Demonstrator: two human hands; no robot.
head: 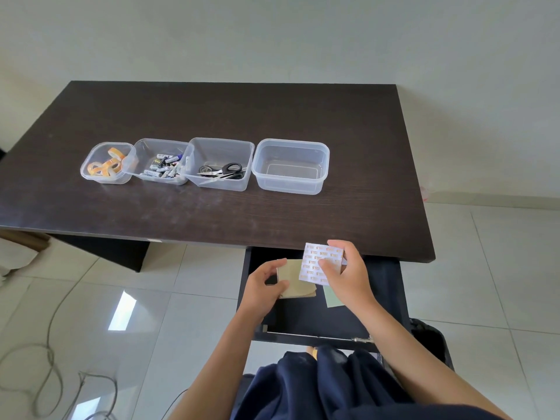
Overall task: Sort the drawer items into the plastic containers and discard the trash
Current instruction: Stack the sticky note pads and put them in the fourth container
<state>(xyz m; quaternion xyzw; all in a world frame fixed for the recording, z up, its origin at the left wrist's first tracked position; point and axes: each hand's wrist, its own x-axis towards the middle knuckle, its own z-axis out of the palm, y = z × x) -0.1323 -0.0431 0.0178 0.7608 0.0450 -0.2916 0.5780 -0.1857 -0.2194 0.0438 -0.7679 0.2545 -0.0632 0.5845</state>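
Note:
Over the open dark drawer [385,298], my left hand [263,286] grips a tan paper pad [295,280] by its left edge. My right hand [348,274] pinches a white sheet printed with small orange marks [315,262], held just above and right of the tan pad. A pale green note [331,297] lies on the drawer floor, partly hidden under my right hand. Four clear plastic containers stand in a row on the dark desk [212,213]: one with tape rolls [106,162], one with batteries [160,163], one with scissors [219,165], and an empty one [291,166].
The desk stands against a pale wall. A grey cable [51,359] loops over the tiled floor at the lower left. A dark object [430,338] sits on the floor to the right of the drawer. My dark clothing fills the bottom of the view.

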